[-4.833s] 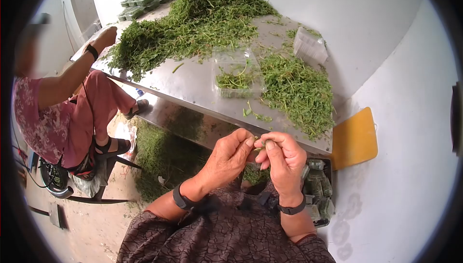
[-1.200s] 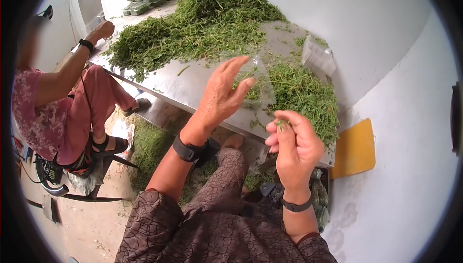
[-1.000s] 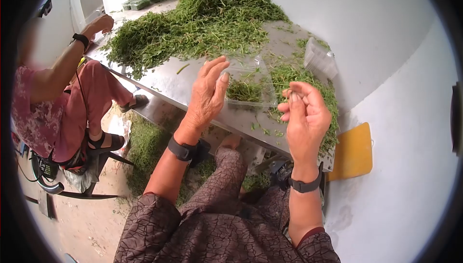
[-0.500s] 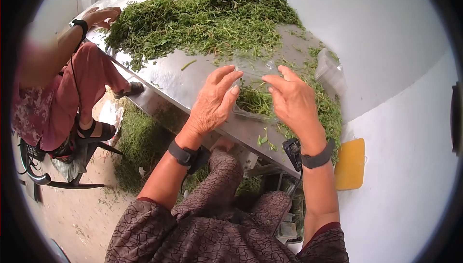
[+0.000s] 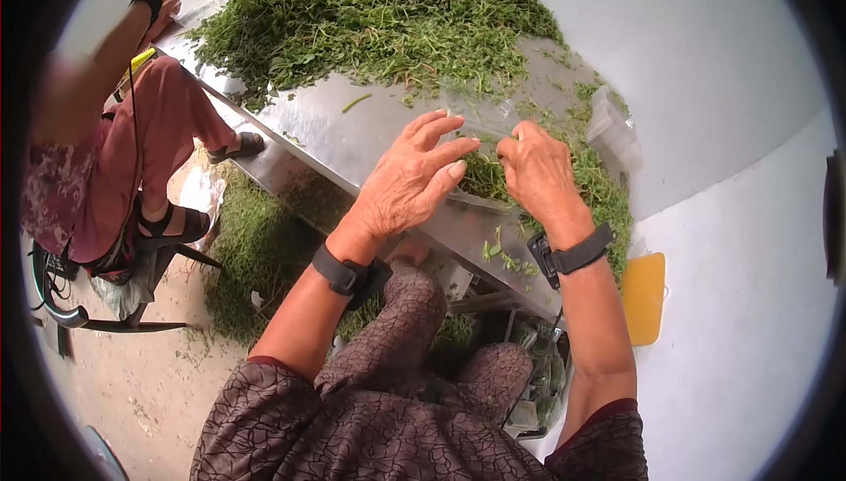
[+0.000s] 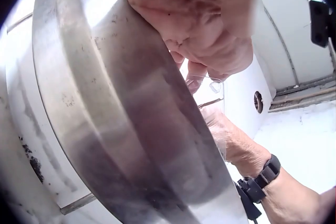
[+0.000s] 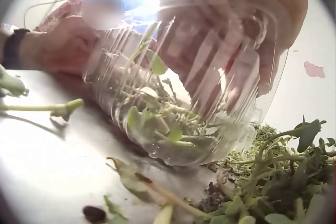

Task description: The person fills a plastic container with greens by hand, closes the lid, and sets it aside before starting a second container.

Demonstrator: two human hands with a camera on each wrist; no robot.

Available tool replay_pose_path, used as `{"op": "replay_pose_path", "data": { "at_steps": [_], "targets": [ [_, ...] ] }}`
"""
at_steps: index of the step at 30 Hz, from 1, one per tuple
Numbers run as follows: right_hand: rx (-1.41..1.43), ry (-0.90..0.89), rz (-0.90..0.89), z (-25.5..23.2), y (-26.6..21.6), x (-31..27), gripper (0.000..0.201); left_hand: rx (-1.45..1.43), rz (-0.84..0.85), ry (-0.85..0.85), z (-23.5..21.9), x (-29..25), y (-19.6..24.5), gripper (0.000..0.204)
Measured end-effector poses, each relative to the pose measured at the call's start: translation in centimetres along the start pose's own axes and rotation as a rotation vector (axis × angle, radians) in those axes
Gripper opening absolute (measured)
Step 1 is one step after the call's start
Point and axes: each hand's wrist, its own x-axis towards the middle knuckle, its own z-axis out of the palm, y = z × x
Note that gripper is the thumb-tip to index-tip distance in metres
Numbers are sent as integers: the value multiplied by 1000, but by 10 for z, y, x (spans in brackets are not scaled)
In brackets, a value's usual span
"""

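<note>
A clear plastic container [image 5: 480, 183] with a few green sprigs in it sits near the front edge of the steel table [image 5: 326, 133]. My left hand [image 5: 445, 150] lies against its left side with fingers straight and spread. My right hand [image 5: 515, 141] curls its fingers over the container's right rim. In the right wrist view the container [image 7: 178, 108] stands tilted on the steel, my right fingers [image 7: 231, 61] showing through the plastic. The left wrist view shows the table's edge [image 6: 131, 124] from below, with a corner of the container [image 6: 212, 90] above it.
A large heap of cut greens [image 5: 388, 14] covers the far table; a smaller heap [image 5: 604, 194] lies right of the container. Empty clear containers [image 5: 612, 124] stand by the white wall. Another person [image 5: 88, 155] sits at the left. A yellow board [image 5: 643, 296] leans at the right.
My right hand brought a pinched sprig over to the container and now grips its rim. The left hand has moved in against the container's side.
</note>
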Motion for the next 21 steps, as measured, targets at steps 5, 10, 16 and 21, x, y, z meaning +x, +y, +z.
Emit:
{"op": "replay_pose_path", "data": {
  "at_steps": [5, 10, 16, 21],
  "targets": [
    [81, 58, 11, 2, 3, -4, 4, -4, 12, -132, -2, 1, -3, 44],
    [-50, -105, 14, -7, 7, -10, 13, -22, -17, -127, 0, 1, -4, 45],
    [89, -107, 52, -28, 7, -12, 16, -58, -46, -123, -2, 1, -2, 48],
    [283, 148, 202, -48, -8, -32, 19, -43, 7, -131, -4, 1, -2, 50]
  ]
}}
